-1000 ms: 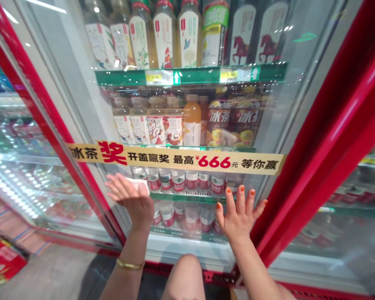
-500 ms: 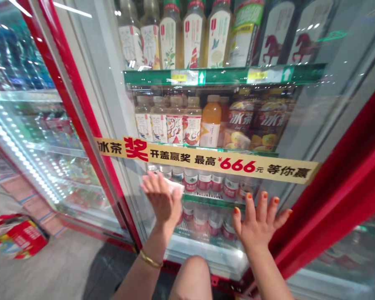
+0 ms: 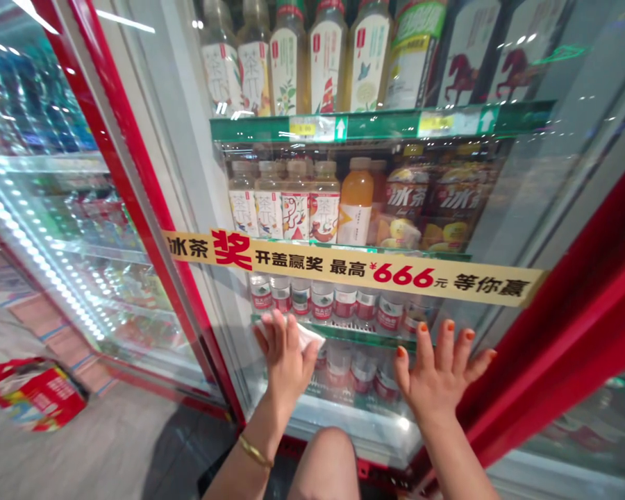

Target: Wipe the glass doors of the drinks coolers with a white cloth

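Observation:
My left hand (image 3: 285, 355) lies flat against the glass door (image 3: 187, 173) of a drinks fridge, pressing a white cloth (image 3: 306, 336) to the pane low down. My right hand (image 3: 437, 371) rests beside it with fingers spread, palm on the same glass near the red door frame (image 3: 562, 326). A yellow banner sticker (image 3: 354, 267) runs across the door just above both hands. Behind the glass stand several bottles (image 3: 312, 201) on green-edged shelves (image 3: 375, 125).
A second glass-door fridge (image 3: 57, 229) stands to the left. A red shopping bag (image 3: 34, 392) lies on the grey floor at lower left. My bare knee (image 3: 326, 462) is at the bottom centre, close to the fridge base.
My left hand with the cloth has slid down and to the right on the glass. My right hand has stayed pressed in place. The camera has turned slightly left.

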The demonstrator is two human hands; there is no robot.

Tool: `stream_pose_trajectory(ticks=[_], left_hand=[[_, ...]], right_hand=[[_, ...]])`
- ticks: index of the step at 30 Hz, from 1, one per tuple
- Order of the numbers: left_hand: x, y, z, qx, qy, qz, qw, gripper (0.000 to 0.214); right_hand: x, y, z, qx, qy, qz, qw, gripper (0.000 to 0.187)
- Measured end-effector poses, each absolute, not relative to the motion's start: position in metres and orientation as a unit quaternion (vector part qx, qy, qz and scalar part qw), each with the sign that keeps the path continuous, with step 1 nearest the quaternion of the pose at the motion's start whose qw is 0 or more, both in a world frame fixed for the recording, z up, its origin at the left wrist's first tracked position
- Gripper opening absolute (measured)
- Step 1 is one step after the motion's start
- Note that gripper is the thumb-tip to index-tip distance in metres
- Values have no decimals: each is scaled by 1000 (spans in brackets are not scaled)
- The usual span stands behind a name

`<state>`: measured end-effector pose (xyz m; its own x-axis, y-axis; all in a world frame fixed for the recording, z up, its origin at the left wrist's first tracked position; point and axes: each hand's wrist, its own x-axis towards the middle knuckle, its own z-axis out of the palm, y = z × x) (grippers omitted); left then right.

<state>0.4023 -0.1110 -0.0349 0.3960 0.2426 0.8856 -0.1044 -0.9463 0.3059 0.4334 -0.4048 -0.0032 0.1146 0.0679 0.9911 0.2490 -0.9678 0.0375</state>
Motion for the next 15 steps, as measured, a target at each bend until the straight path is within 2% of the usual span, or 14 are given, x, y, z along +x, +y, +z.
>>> stream_pose_trajectory(ticks=[3,7,10,13,15], left_hand=[[394,-110,-47,813,38,558,160,71],[403,-84,-6,775,103,597,181,82],[411,-93,14,787,66,588,175,88],[408,-110,-4,807,-33,576,125,88],[403,-106,-15,803,-24,584,119,87]], right_hand=[[434,-405,-4,-746,-105,-654,71,85],[434,-404,-4,-739,-108,-661,74,83],[433,-403,-2,-738,-111,-661,78,82],[433,-403,-2,-739,-115,-660,76,79],[433,-404,-1,-740,-116,-658,72,78]])
